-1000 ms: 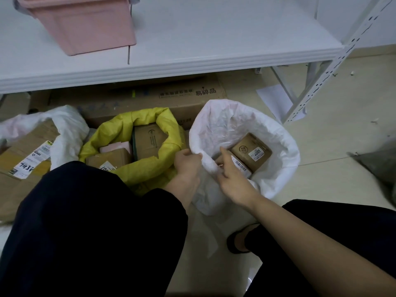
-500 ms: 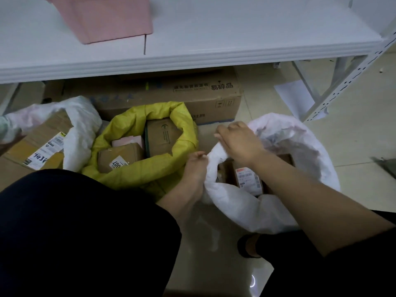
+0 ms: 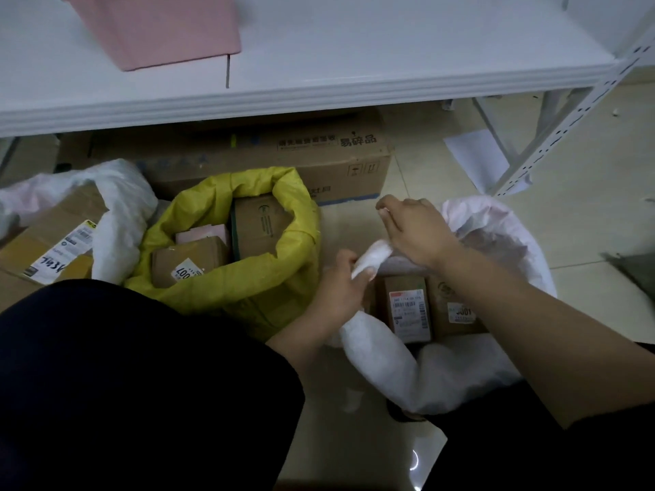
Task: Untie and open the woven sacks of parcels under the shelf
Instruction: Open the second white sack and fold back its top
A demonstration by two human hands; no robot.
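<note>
A white woven sack [image 3: 460, 377] stands open on the floor at the right, with labelled cardboard parcels [image 3: 407, 306] inside. My left hand [image 3: 342, 281] pinches the sack's rolled near-left rim. My right hand [image 3: 414, 230] reaches across the mouth and grips the rim just above the left hand. A yellow woven sack [image 3: 283, 249] stands open in the middle, its rim rolled down around several parcels [image 3: 188, 260]. At the far left, another white sack [image 3: 117, 214] lies open around a large labelled box [image 3: 53, 249].
A white shelf board [image 3: 319, 90] overhangs the sacks, with a pink bin [image 3: 159, 26] on it. A big cardboard box [image 3: 283, 161] stands behind the sacks under the shelf. A perforated shelf leg [image 3: 567, 125] rises at the right. My dark-trousered knees fill the foreground.
My right hand moved from inside the white sack's mouth up to its left rim. The sack now sits lower and further right in view, its rim folded down more. The view shifted left.
</note>
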